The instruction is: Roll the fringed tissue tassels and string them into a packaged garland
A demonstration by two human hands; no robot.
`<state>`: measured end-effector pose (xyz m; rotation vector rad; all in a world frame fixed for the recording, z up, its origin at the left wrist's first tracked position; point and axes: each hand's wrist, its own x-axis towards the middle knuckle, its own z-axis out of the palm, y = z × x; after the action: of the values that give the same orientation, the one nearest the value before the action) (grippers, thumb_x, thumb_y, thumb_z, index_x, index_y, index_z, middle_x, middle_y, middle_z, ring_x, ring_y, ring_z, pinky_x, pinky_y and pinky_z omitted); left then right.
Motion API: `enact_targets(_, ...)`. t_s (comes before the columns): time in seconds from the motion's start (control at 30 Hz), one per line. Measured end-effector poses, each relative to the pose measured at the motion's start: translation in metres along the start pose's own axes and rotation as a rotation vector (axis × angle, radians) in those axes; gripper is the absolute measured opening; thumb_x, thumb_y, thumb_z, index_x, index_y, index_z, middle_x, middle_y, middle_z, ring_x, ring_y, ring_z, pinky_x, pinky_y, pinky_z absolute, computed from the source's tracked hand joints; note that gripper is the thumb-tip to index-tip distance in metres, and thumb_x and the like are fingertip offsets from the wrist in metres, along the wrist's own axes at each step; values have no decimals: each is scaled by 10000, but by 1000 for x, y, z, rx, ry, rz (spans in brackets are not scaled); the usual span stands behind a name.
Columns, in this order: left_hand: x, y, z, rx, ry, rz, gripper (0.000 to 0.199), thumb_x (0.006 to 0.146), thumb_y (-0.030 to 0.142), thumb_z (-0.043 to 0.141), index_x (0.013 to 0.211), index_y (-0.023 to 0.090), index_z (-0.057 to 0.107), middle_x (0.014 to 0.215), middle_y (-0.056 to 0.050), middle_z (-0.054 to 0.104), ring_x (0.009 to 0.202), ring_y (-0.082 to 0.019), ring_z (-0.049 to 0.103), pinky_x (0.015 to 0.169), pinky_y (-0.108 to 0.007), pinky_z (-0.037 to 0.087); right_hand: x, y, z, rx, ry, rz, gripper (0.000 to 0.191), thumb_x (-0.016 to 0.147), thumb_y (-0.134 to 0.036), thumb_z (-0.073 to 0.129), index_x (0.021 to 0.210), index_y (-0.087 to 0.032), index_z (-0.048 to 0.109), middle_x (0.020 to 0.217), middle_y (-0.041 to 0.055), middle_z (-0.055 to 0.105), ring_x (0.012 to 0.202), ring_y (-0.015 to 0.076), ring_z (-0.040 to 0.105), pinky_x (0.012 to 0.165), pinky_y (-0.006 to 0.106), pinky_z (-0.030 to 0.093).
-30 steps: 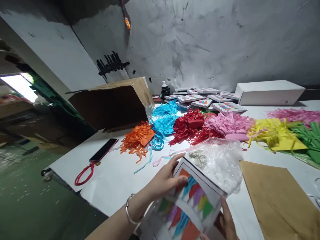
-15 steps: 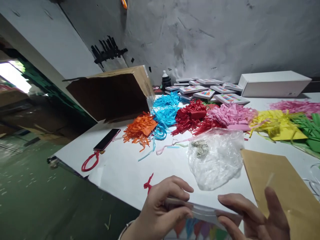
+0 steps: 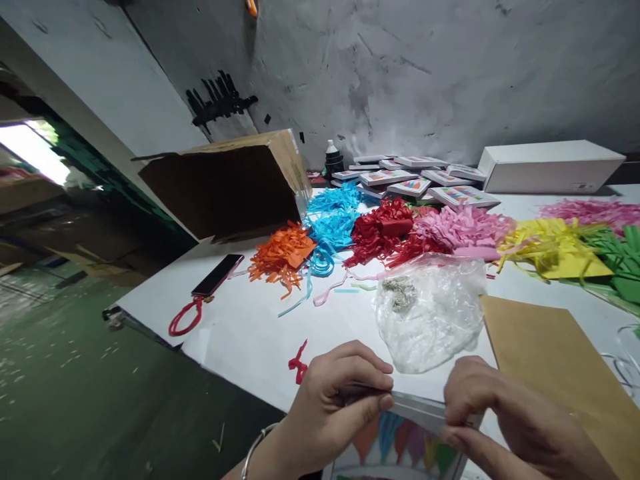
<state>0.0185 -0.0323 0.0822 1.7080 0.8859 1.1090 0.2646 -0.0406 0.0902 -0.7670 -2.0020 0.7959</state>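
A flat white box (image 3: 387,453) with coloured pennants printed on its face stands tilted at the table's front edge. My left hand (image 3: 345,393), with a bangle at the wrist, is closed on its upper left edge, thumb in front and fingers behind. At the upper right corner, my right hand (image 3: 500,417) pinches the same edge between thumb and curled forefinger. The box's lower part is out of frame. A clear plastic bag (image 3: 435,327) with a greyish clump lies just beyond my hands, and a red ribbon scrap (image 3: 299,365) is left of them.
Bundles of orange (image 3: 283,257), blue, red (image 3: 383,230), pink and yellow (image 3: 555,250) paper strips lie across the table. Behind are stacked printed boxes (image 3: 385,178), a white box (image 3: 550,168) and an open carton (image 3: 295,160). A phone (image 3: 217,275) lies left; brown card (image 3: 545,347) right.
My right hand has curled inward and closed at the box's right corner; its raised finger has come down. The box has tilted so more of its printed face shows. My left hand keeps its grip.
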Motion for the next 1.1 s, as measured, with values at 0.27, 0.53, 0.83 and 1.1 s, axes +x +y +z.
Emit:
enact_targets(0.27, -1, 3, 5, 13, 8, 26, 133, 839, 91, 731, 927, 187, 761, 938, -91, 712, 801, -163, 705, 646, -200, 544, 3, 5, 17, -188, -21, 58, 170, 910, -82, 537, 877, -248, 548, 781, -33, 635, 690, 99, 650, 553, 147, 510)
enact_targets(0.53, 0, 0, 6, 25, -29, 40, 132, 842, 92, 720, 921, 193, 746, 936, -85, 712, 798, -161, 697, 646, -206, 535, -6, 5, 25, -320, 141, 37, 87, 955, -182, 570, 1014, -245, 561, 843, -3, 641, 723, 133, 673, 676, 205, 587)
enact_targets(0.83, 3, 5, 10, 24, -2, 32, 61, 857, 145, 728, 903, 181, 742, 900, -93, 717, 797, -182, 701, 718, -257, 560, -19, 21, 29, -645, 268, -294, 322, 844, -86, 658, 1130, -232, 681, 880, 17, 666, 832, 172, 664, 853, 345, 482)
enact_targets(1.1, 0, 1, 8, -50, 14, -20, 20, 861, 207, 744, 872, 190, 746, 904, -91, 712, 811, -184, 695, 686, -230, 553, -20, 28, 18, -628, 265, -260, 274, 854, -144, 702, 1116, -222, 704, 809, 6, 675, 746, 149, 655, 777, 314, 508)
